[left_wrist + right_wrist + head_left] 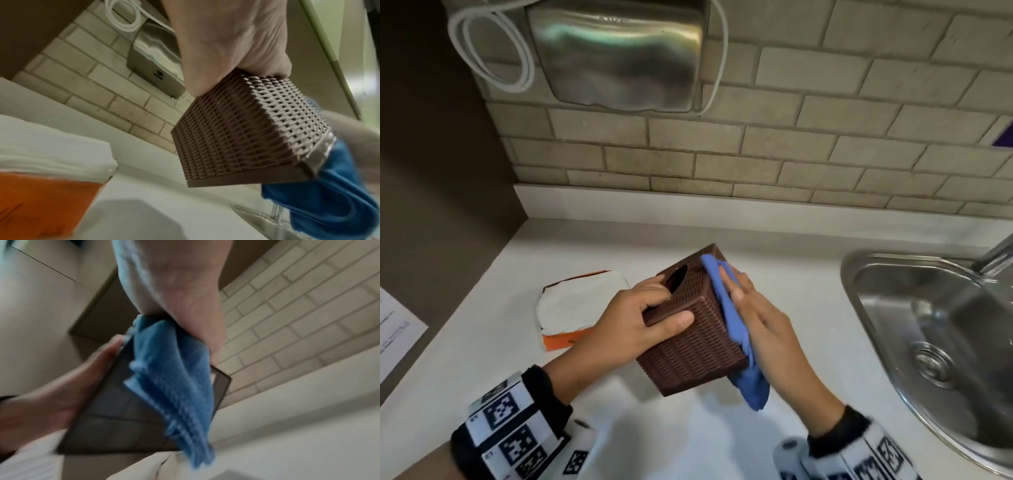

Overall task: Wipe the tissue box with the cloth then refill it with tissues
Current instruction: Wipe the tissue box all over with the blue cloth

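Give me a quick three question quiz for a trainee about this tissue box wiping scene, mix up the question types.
1. True or false: the tissue box rests flat on the counter.
2. Which hand presses the blue cloth against the box? A) left hand B) right hand C) neither
3. Fill in: the pack of tissues lies on the counter to the ____ of the box, as the person sees it.

Key
1. False: the left hand holds it tilted above the counter.
2. B
3. left

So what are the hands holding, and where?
Left hand grips the tissue box by its top corner, lifted; right hand presses the blue cloth against its side.
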A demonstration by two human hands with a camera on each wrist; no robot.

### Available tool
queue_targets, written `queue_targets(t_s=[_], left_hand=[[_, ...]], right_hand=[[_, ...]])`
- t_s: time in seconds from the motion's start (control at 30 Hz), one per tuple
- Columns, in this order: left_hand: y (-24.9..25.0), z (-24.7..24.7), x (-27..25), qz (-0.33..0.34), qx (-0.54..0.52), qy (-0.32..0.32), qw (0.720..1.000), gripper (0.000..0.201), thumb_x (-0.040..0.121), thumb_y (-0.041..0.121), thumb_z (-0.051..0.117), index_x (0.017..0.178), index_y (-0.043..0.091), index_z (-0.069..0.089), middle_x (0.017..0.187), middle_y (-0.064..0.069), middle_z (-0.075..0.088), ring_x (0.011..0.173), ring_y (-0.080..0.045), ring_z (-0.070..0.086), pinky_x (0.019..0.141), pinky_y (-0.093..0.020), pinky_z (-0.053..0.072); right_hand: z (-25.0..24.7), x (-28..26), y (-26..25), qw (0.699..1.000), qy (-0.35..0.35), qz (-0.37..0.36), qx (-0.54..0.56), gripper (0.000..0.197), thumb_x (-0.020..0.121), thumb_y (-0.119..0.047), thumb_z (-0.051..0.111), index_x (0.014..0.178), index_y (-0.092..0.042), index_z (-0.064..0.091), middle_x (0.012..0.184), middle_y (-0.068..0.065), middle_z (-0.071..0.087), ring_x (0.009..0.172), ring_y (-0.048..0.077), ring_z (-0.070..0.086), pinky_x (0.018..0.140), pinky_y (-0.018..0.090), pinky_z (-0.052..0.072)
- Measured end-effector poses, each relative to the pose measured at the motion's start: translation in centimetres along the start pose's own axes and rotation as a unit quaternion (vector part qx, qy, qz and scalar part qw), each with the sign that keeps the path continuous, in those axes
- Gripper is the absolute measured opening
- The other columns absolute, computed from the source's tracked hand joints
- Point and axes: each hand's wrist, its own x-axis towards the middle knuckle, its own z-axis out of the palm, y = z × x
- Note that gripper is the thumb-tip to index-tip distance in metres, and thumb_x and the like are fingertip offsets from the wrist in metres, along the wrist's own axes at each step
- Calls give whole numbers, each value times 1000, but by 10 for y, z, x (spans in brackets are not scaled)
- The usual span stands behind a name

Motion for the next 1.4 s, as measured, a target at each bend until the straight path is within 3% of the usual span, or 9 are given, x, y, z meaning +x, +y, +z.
queue_targets(t_s=[0.27, 0.4, 0.57, 0.77, 0.83, 0.93, 1.07, 1.23, 1.4], left_hand=[[3, -8, 0, -51, -24, 3, 998, 63, 67, 78, 56, 71, 16, 65, 73, -8, 65, 90, 7, 59, 97, 0, 30], [9, -8, 0, -30, -36, -39, 998, 69, 70, 75, 55, 74, 8, 68, 80, -6, 68, 95, 11, 60, 99, -4, 32], [12, -12, 3, 0, -32, -89, 996, 62, 78, 69, 53, 80, 9, 68, 84, -11, 64, 86, -20, 66, 117, -20, 18], [17, -16, 8, -36, 59, -145, 987, 52, 72, 76, 48, 105, 39, 62, 112, 8, 62, 116, 16, 43, 111, -6, 2], [24, -11, 9, -108, 47, -172, 978, 57, 69, 69, 48, 110, 31, 59, 117, 2, 61, 109, 29, 36, 110, -6, 12], [30, -4, 12, -186, -38, -178, 965, 53, 65, 53, 66, 109, 24, 61, 112, -2, 68, 108, -5, 62, 101, -34, 45], [30, -2, 17, -188, -122, -107, 969, 38, 72, 26, 72, 108, 16, 65, 98, 4, 71, 94, -9, 67, 83, -17, 51], [28, 7, 9, -171, -146, -95, 970, 49, 75, 15, 71, 122, 17, 60, 117, -1, 70, 109, -8, 64, 92, -18, 49], [17, 11, -2, -150, -55, -78, 984, 74, 61, 45, 80, 129, 43, 50, 128, 5, 51, 126, -8, 49, 112, -32, 36]], right_hand=[[15, -16, -15, 992, -36, -52, -108, 50, 91, -62, 30, 140, -49, 33, 145, -42, 22, 137, -18, 4, 107, 2, 10], [-5, 11, 3, 999, -4, 6, -48, 47, 93, -57, 37, 138, -44, 41, 148, -25, 34, 139, -4, 25, 119, 30, 20], [-40, 30, 5, 973, -87, 121, 174, 39, 100, -44, 32, 131, -33, 54, 130, 4, 61, 120, 23, 57, 106, 42, 39], [-42, 27, 2, 967, 18, 191, 166, 35, 92, -40, 53, 113, -18, 69, 108, 11, 73, 101, 28, 68, 86, 36, 53], [-38, 25, 1, 971, 50, 201, 123, 34, 90, -42, 57, 100, -13, 73, 97, 13, 75, 89, 29, 70, 77, 35, 56], [-28, 20, 2, 983, 99, 152, 21, 33, 90, -48, 54, 87, -22, 74, 85, 4, 76, 82, 22, 71, 76, 37, 56], [-14, 7, 9, 975, 161, 11, -155, 33, 95, -49, 39, 124, -44, 55, 112, -11, 61, 102, -9, 54, 93, 9, 40], [17, -23, 29, 912, 114, -121, -374, 48, 99, -45, 26, 147, -38, 26, 159, -7, 15, 147, 30, -3, 118, 36, -3], [0, -8, 25, 957, 178, -115, -198, 45, 99, -40, 33, 144, -41, 30, 153, -16, 29, 145, 13, 18, 117, 31, 19]])
